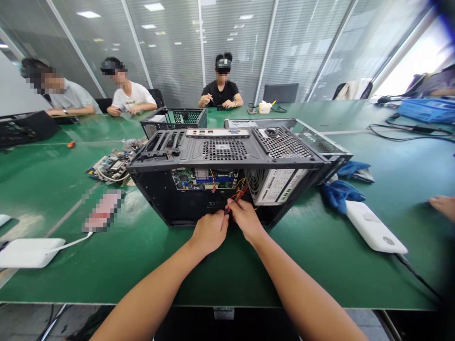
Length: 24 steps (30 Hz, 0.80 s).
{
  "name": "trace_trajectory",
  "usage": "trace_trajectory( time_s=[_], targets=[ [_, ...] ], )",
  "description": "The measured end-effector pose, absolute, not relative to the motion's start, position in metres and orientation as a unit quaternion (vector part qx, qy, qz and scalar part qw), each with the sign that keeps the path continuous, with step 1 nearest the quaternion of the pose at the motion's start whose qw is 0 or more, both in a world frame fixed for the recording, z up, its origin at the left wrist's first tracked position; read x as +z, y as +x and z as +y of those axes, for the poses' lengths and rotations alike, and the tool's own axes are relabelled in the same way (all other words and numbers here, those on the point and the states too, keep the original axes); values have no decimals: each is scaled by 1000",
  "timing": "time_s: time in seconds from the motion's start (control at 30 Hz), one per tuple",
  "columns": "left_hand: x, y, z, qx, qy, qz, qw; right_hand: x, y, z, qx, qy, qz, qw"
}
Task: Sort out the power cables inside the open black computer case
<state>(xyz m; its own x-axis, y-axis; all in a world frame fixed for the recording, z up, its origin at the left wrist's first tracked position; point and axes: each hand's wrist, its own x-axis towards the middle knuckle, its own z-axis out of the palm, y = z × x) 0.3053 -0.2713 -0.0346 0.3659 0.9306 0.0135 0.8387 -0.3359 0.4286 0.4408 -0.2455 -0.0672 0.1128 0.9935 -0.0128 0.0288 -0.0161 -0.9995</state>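
A black computer case [192,154] lies on the green table with its open side toward me. Inside it show a green motherboard [185,180] and a power supply [280,187] with a white label. Red, yellow and black power cables [242,189] run down from the power supply. My right hand [245,218] is closed around these cables in front of the case opening. Against it, my left hand [209,229] is closed, pinching the cable ends; the exact connector is hidden by my fingers.
Behind stand more open cases [188,116]. Loose circuit boards [113,163] lie left, near a white power bank [31,252] cabled to a blurred phone-like thing [104,210]. Blue gloves [343,192] and another white power bank [377,227] lie right. Another person's hand [442,206] rests at the right edge.
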Motion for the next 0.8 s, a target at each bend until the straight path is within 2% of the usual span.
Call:
trace_trajectory(
  time_s=[0.1,0.17,0.37,0.47,0.57,0.7,0.8],
  targets=[
    [-34,307,-274,87,808,570,120,-68,440,-246,456,-552,-464,521],
    [-35,307,-273,100,805,568,138,-67,439,-246,459,-553,-459,522],
    [-37,302,-265,238,759,492,355,-62,440,-247,491,-536,-443,525],
    [-37,301,-263,252,737,489,392,-61,440,-248,499,-532,-440,524],
    [-36,302,-264,229,767,494,339,-62,440,-248,493,-537,-438,526],
    [-35,305,-270,146,805,544,187,-66,439,-247,476,-545,-441,531],
    [-34,306,-273,83,809,570,116,-68,439,-246,469,-548,-444,532]
  ],
)
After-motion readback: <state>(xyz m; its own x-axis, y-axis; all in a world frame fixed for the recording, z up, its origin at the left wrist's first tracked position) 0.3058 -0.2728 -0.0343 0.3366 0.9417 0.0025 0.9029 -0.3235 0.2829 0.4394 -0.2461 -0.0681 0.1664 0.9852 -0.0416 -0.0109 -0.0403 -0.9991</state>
